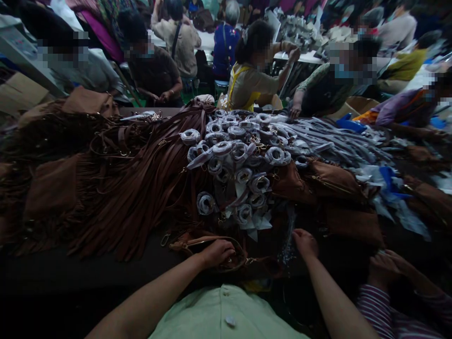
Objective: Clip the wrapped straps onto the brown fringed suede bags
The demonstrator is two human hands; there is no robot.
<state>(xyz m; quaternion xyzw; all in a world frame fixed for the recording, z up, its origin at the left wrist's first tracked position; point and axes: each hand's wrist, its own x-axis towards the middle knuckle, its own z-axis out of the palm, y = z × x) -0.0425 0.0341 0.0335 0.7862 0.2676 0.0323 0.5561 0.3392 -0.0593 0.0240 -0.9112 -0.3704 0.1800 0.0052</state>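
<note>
My left hand (219, 253) curls over a small brown bag (190, 242) lying at the near edge of the table, its zipped opening facing up. The bag's strap (243, 256) loops beside my fingers, and a metal clasp (251, 260) shows to the right. To the right of the bag, my right hand (305, 242) is closed in a pinch at the edge of a bunch of thin clear plastic strands (287, 247). What its fingertips hold is too small to make out. Another metal clasp (165, 240) lies left of the bag.
Coiled straps in pale wrapping (243, 176) are heaped ahead. Long brown straps (148, 188) spread to the left, near fringed brown bags (52, 186). More brown bags (335, 179) lie right. A co-worker's hands (384, 268) are close on my right; several people sit opposite.
</note>
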